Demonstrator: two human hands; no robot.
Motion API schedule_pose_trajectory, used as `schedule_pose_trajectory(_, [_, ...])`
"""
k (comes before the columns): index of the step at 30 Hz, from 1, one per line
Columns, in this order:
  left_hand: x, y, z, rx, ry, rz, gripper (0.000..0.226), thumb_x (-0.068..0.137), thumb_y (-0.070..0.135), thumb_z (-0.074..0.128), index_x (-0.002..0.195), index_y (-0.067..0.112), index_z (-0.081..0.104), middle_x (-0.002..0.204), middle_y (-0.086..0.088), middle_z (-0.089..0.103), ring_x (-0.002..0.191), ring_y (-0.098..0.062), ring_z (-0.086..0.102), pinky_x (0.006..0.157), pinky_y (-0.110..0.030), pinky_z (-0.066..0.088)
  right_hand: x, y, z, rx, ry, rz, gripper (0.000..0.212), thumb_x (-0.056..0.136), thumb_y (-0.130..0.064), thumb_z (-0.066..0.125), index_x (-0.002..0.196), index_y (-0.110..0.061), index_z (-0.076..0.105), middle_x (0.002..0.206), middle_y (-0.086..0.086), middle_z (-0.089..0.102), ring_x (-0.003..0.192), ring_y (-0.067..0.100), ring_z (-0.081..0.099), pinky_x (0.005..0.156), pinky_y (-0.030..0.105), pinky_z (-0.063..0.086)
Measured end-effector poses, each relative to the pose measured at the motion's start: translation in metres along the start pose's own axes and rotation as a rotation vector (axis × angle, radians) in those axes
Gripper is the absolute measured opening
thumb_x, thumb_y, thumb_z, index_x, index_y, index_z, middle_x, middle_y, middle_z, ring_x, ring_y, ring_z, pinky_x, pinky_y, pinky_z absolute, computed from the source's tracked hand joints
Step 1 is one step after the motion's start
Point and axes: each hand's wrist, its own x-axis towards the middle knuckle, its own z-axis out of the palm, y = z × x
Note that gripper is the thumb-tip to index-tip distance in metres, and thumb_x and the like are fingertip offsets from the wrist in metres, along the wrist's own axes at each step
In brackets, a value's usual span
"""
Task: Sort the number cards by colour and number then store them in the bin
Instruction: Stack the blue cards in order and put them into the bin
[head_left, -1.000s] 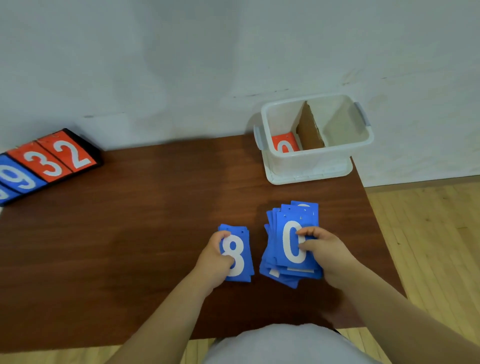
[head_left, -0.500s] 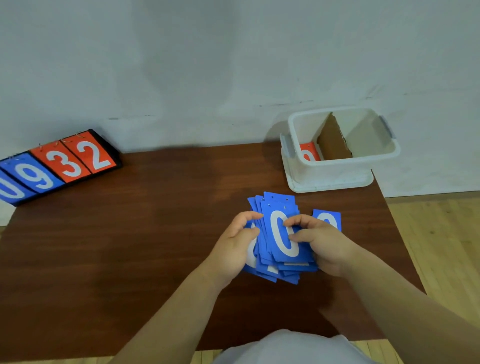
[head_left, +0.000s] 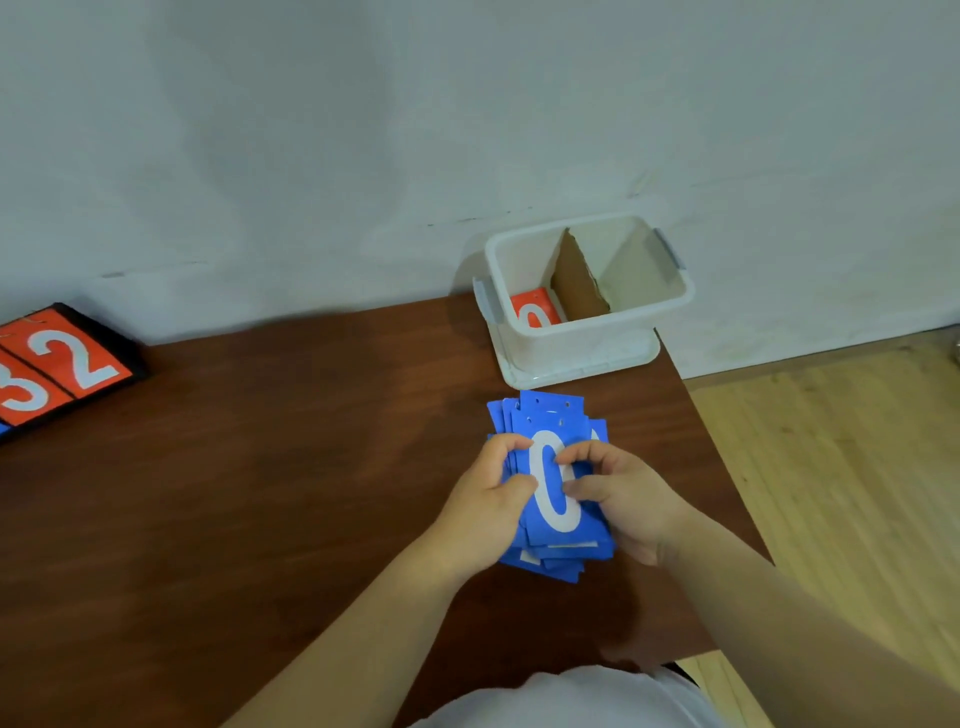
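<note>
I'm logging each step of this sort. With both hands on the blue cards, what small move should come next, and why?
Probably square the blue stack: its cards lie fanned and uneven between the left hand and right hand. A red card sits left of the divider in the bin, so the blues likely go right.

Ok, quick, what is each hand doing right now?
Left hand: grips the left edge of the blue card stack.
Right hand: grips the stack's right edge, fingertips on the top 0 card.
</note>
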Motion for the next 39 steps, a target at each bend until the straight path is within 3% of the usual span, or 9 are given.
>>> schedule_pose_trajectory(4, [0.021, -0.012, 0.042, 0.048, 0.034, -0.104, 0.036, 0.097, 0.017, 0.052, 0.126, 0.04, 0.052, 0.078, 0.004, 0.052, 0.063, -0.011, 0.044, 0.06, -0.031, 0.041, 0.007, 0.013, -0.039, -0.221, 0.099, 0.019, 0.032, 0.081, 0.005, 0.064, 0.094, -0.023, 0.073, 0.112, 0.02, 0.07, 0.097, 0.041, 0.07, 0.087, 0.062, 0.055])
schedule_pose_trajectory(7, [0.039, -0.017, 0.076, 0.061, 0.076, -0.159, 0.037, 0.096, 0.017, 0.054, 0.129, 0.034, 0.051, 0.097, 0.001, 0.061, 0.074, -0.019, 0.059, 0.068, -0.041, 0.052, 0.008, 0.016, -0.079, -0.351, 0.157, 0.043, 0.031, 0.083, -0.001, 0.063, 0.092, -0.029, 0.072, 0.108, 0.009, 0.07, 0.096, 0.039, 0.069, 0.084, 0.06, 0.057])
schedule_pose_trajectory(10, [0.061, -0.023, 0.108, 0.171, 0.155, -0.21, 0.041, 0.097, 0.024, 0.059, 0.135, 0.034, 0.047, 0.121, 0.004, 0.057, 0.096, -0.017, 0.064, 0.066, -0.029, 0.051, 0.011, 0.011, -0.124, -0.413, 0.227, 0.063, 0.029, 0.087, -0.002, 0.06, 0.095, -0.029, 0.069, 0.103, 0.011, 0.069, 0.089, 0.037, 0.07, 0.081, 0.054, 0.059])
schedule_pose_trajectory(13, [0.085, -0.033, 0.132, 0.375, 0.307, -0.295, 0.066, 0.089, 0.04, 0.073, 0.145, 0.032, 0.04, 0.138, 0.0, 0.043, 0.122, -0.022, 0.052, 0.091, -0.036, 0.054, 0.018, 0.005, -0.164, -0.45, 0.265, 0.074, 0.031, 0.089, -0.002, 0.058, 0.096, -0.031, 0.067, 0.101, 0.011, 0.068, 0.093, 0.039, 0.07, 0.082, 0.057, 0.059])
schedule_pose_trajectory(18, [0.108, -0.038, 0.167, 0.722, 0.375, -0.452, 0.103, 0.08, 0.061, 0.074, 0.156, 0.034, 0.011, 0.16, -0.01, 0.013, 0.147, -0.036, 0.02, 0.118, -0.049, 0.031, 0.027, -0.002, -0.215, -0.491, 0.255, 0.087, 0.032, 0.089, -0.001, 0.057, 0.097, -0.03, 0.067, 0.099, 0.008, 0.066, 0.098, 0.044, 0.068, 0.079, 0.061, 0.057])
schedule_pose_trajectory(25, [0.112, -0.034, 0.183, 0.614, 0.429, -0.483, 0.111, 0.076, 0.048, 0.085, 0.156, 0.036, 0.008, 0.155, -0.009, 0.012, 0.138, -0.034, 0.03, 0.105, -0.045, 0.047, 0.043, -0.006, -0.241, -0.507, 0.202, 0.109, 0.028, 0.091, -0.008, 0.061, 0.095, -0.035, 0.068, 0.106, 0.004, 0.064, 0.088, 0.028, 0.071, 0.075, 0.052, 0.062])
schedule_pose_trajectory(30, [0.107, -0.038, 0.186, 0.541, 0.397, -0.454, 0.114, 0.08, 0.039, 0.085, 0.157, 0.037, 0.001, 0.147, -0.008, 0.017, 0.117, -0.026, 0.058, 0.092, -0.036, 0.058, 0.055, -0.009, -0.233, -0.488, 0.155, 0.102, 0.025, 0.093, -0.01, 0.063, 0.097, -0.034, 0.066, 0.109, 0.004, 0.062, 0.089, 0.025, 0.071, 0.072, 0.044, 0.065])
schedule_pose_trajectory(35, [0.101, -0.034, 0.185, 0.643, 0.384, -0.419, 0.103, 0.085, 0.04, 0.08, 0.157, 0.04, 0.006, 0.134, -0.001, 0.038, 0.109, -0.017, 0.058, 0.087, -0.029, 0.055, 0.061, -0.011, -0.221, -0.459, 0.131, 0.086, 0.022, 0.094, -0.009, 0.064, 0.101, -0.03, 0.065, 0.111, 0.003, 0.062, 0.092, 0.022, 0.07, 0.07, 0.035, 0.064])
schedule_pose_trajectory(39, [0.1, -0.038, 0.175, 0.662, 0.295, -0.393, 0.097, 0.09, 0.033, 0.076, 0.157, 0.041, 0.007, 0.132, 0.001, 0.034, 0.087, -0.011, 0.057, 0.07, -0.023, 0.051, 0.057, -0.007, -0.213, -0.456, 0.159, 0.086, 0.021, 0.096, -0.01, 0.064, 0.101, -0.03, 0.063, 0.109, 0.001, 0.059, 0.092, 0.02, 0.068, 0.065, 0.03, 0.062])
